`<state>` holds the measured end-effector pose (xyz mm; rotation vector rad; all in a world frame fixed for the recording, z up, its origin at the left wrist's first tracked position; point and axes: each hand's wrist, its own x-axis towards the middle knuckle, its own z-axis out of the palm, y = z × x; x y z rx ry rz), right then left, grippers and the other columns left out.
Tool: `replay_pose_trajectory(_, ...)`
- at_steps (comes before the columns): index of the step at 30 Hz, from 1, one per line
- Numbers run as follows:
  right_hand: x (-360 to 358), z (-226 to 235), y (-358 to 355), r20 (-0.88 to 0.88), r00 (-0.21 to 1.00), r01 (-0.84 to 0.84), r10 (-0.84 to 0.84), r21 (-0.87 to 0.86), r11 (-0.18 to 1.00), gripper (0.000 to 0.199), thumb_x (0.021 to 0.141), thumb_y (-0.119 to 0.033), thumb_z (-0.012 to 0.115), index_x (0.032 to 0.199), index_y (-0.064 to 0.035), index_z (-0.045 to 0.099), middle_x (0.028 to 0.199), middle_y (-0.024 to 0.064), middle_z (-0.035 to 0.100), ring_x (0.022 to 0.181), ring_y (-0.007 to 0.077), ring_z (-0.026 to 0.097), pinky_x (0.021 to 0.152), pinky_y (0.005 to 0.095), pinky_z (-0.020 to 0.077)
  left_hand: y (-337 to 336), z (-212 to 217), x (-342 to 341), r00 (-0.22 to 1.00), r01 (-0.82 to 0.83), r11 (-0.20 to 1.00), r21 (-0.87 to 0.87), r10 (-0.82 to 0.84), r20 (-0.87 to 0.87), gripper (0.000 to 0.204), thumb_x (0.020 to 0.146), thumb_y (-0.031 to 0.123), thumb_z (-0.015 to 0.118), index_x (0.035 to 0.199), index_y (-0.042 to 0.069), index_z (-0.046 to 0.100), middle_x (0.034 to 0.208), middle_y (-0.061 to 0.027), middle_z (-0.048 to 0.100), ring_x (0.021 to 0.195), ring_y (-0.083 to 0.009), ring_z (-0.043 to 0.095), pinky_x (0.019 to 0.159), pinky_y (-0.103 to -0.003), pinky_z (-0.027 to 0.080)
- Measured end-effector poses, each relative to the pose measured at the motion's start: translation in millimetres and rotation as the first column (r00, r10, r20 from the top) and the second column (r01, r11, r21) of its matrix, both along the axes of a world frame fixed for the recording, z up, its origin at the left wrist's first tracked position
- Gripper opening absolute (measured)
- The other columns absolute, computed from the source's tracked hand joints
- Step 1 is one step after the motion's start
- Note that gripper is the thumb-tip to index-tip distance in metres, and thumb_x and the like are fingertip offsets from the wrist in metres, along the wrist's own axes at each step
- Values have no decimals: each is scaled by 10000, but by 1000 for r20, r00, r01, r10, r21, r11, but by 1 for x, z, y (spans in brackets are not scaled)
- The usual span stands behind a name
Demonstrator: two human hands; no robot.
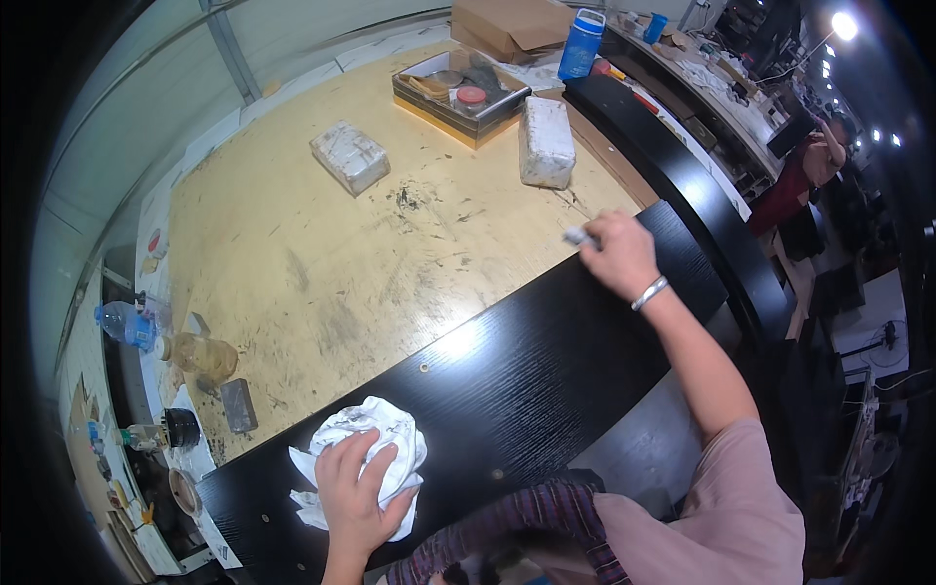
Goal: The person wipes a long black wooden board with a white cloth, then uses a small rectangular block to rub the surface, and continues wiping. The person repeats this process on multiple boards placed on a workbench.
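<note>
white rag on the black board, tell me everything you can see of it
The white rag is a crumpled, bunched cloth with faint grey smudges. It lies near the close left end of the long glossy black board. The left hand presses flat on top of it, fingers spread, covering its middle. Loose folds stick out to the left and below.

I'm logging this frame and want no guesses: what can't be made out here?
- Small pale tool in the right hand: the fingers cover most of it, so its kind is unclear.
- Board under the white rag: hidden by the rag and the left hand.
- Tray contents: too small to tell.
- Bottles and jars at the left rim: bent and blurred by the fisheye.
- Dark workshop at right: too dim.
</note>
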<state>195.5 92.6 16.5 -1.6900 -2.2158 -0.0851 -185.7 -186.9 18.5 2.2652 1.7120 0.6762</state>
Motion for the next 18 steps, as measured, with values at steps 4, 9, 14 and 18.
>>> replay_pose_trajectory(4,18,15,7,-17,1000,8,-9,-26,1000,155,821,-206,735,903,-87,789,884,65,688,938,271,649,793,410,557,1,0,0,1000,3,1000,7,-3,-2,599,707,316,816,1238,93,650,1358,-149,612,1210,-400,553,1043,-528,397)
replay_pose_trajectory(9,-11,15,-16,-93,973,-224,213,-127,966,142,831,-208,742,916,-97,772,894,59,682,943,281,656,795,407,556,-1,-1,0,1000,-1,1000,-2,1,-2,597,709,312,814,1240,93,649,1362,-151,611,1212,-401,553,1049,-531,393)
replay_pose_trajectory(14,52,-1,21,-4,988,151,-153,199,968,143,849,-171,724,920,-54,766,899,112,688,884,312,673,769,432,558,1,0,1,1000,7,1000,5,-7,4,594,713,309,814,1241,89,653,1364,-154,613,1225,-402,550,1058,-529,389)
replay_pose_trajectory(18,77,-29,14,-839,504,236,-203,-93,967,177,919,-173,699,974,-15,758,782,36,681,640,135,602,581,280,480,8,0,2,1000,24,999,-37,-24,9,616,732,307,817,1278,75,651,1405,-169,609,1280,-410,547,1071,-523,391)
